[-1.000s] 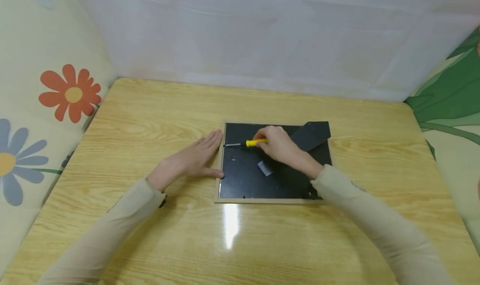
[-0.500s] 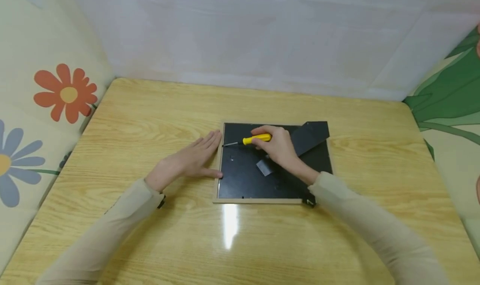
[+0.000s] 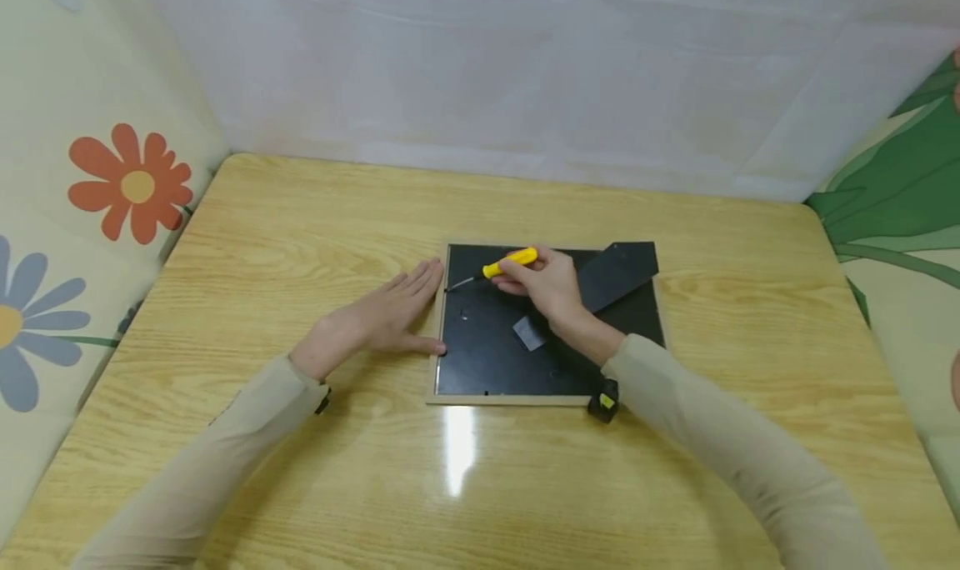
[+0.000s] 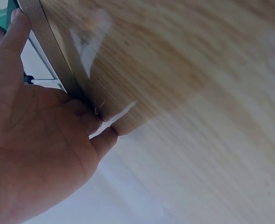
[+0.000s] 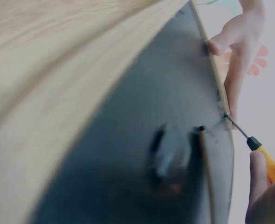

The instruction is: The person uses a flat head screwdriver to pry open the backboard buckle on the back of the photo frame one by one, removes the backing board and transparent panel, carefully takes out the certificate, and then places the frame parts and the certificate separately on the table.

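Observation:
A picture frame with a thin wooden rim and black backing lies face down on the table. My right hand grips the yellow handle of a screwdriver, tilted with the handle raised. Its tip meets the inner left edge of the frame, as the right wrist view also shows with the screwdriver low at right. My left hand lies flat against the frame's left side, fingers straight and thumb on the rim. In the left wrist view, that hand touches the wooden rim.
A black stand leg crosses the backing diagonally, its top corner sticking out past the frame's far right. The wood-grain table ends at a white cloth behind. Flower-patterned panels stand at the sides.
The right hand has tilted the screwdriver more steeply, its handle rising while the tip stays at the left edge. The right wrist has rolled and shifted slightly left. The left hand keeps its place.

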`<state>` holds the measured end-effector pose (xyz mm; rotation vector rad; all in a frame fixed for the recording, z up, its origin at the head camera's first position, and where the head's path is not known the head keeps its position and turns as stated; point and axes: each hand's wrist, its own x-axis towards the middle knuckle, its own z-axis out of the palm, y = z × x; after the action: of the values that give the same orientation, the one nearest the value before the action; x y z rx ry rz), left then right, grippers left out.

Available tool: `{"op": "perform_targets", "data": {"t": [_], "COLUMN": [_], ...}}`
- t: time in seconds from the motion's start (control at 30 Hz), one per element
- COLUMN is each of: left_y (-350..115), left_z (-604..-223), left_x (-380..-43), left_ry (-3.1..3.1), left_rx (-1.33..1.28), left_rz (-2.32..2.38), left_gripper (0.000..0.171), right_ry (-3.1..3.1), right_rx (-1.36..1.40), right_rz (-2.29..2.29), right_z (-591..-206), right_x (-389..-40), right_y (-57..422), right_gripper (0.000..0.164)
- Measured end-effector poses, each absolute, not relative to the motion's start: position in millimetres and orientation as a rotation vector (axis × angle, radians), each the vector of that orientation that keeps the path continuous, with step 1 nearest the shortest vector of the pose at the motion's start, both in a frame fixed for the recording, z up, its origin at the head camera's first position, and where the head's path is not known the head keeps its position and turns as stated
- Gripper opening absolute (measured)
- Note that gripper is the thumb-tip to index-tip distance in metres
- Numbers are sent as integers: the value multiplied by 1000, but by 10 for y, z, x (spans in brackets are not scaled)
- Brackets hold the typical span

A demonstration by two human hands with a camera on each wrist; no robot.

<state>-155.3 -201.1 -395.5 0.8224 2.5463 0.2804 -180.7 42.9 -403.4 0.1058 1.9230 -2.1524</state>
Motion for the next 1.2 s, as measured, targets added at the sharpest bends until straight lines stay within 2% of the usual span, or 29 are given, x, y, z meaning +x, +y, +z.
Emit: {"op": "perform_targets", "data": {"t": [0.27, 0.53, 0.77, 1.2], "left_y": [-2050, -2065, -2051, -2043], "left_z": [-3945, -3962, -3960, -3933], "left_x": [-1547, -1535, -1557, -1566], "left_ry": [2548, 2549, 2549, 2531], "left_rx": [821, 827, 836, 811], "left_rz": [269, 289, 283, 269], "left_gripper": [114, 114, 114, 114], "right_ry": [1782, 1881, 2006, 2441], "right_rx": [202, 2, -77, -390], "right_rz": [-2178, -2195, -2131, -1857], "right_z": [-4091, -4054, -4004, -3905], "right_x": [-1772, -1748, -1781, -1855], "right_y": [424, 359, 308, 117], "right_gripper": [28, 32, 28, 22]}}
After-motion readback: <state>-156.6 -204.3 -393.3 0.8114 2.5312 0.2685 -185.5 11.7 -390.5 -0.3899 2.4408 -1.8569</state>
